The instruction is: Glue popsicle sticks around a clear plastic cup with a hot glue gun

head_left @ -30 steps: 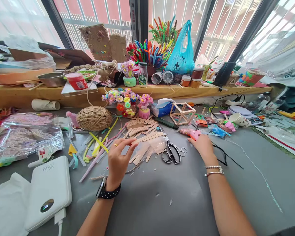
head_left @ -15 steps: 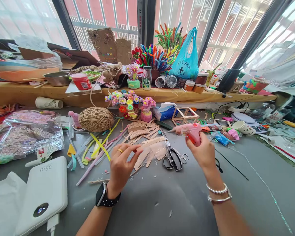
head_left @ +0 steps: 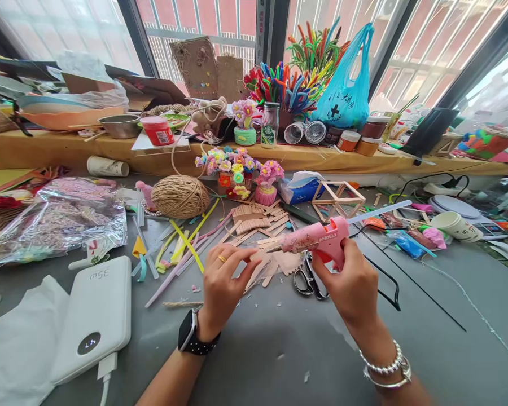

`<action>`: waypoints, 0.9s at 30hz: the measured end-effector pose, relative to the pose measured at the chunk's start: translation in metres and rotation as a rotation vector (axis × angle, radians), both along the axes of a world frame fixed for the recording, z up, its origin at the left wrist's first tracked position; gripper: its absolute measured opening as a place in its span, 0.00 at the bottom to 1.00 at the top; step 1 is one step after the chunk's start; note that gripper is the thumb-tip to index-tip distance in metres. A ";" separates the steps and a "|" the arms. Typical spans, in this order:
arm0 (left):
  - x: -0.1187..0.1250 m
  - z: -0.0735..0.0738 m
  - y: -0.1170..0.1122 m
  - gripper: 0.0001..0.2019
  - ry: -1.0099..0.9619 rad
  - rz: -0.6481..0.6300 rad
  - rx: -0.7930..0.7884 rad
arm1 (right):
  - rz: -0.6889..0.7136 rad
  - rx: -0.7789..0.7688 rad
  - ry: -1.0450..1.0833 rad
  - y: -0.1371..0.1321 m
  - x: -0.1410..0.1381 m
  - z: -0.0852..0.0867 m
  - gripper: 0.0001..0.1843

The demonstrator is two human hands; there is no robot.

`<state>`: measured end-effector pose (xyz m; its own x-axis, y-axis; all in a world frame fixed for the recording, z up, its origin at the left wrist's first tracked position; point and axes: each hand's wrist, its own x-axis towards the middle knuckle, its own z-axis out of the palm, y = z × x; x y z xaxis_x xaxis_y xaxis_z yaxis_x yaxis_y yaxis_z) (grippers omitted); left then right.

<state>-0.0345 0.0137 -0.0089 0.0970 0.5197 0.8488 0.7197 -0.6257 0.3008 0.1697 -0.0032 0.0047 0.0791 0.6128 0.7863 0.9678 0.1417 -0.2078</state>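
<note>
My right hand [head_left: 351, 282] grips a pink hot glue gun [head_left: 317, 239], its nozzle pointing left and a clear glue stick [head_left: 383, 210] sticking out of the back. My left hand [head_left: 226, 282] is closed in a pinch, thumb and forefinger meeting close to the nozzle tip. What the pinch holds is too small to make out against the pale sticks behind. Beyond the hands lie loose wooden craft sticks [head_left: 277, 219] and a bundle of them [head_left: 249, 219]. Black-handled scissors [head_left: 303, 281] lie partly hidden behind my right hand.
A twine ball [head_left: 180, 196], yellow pipe cleaners [head_left: 187, 248] and fuzzy flower pots [head_left: 266, 192] stand behind my left hand. A wooden stick frame [head_left: 339, 198] is behind the glue gun. A white power bank [head_left: 95, 318] lies left; a black cord [head_left: 392, 285] runs right.
The glue gun has come left and nearer, its nozzle now beside my left fingertips. My left hand keeps its pinch. The view has turned slightly left.
</note>
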 end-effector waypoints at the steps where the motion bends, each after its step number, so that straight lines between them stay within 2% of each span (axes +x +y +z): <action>1: 0.000 0.000 0.000 0.05 -0.002 0.001 -0.003 | 0.001 -0.008 -0.003 0.000 0.000 0.000 0.17; 21: 0.004 0.002 -0.003 0.03 -0.019 -0.016 -0.016 | 0.032 -0.013 -0.055 -0.001 -0.003 0.000 0.10; 27: 0.003 0.002 -0.003 0.04 -0.026 -0.023 -0.023 | 0.045 -0.013 -0.073 -0.001 -0.002 0.000 0.11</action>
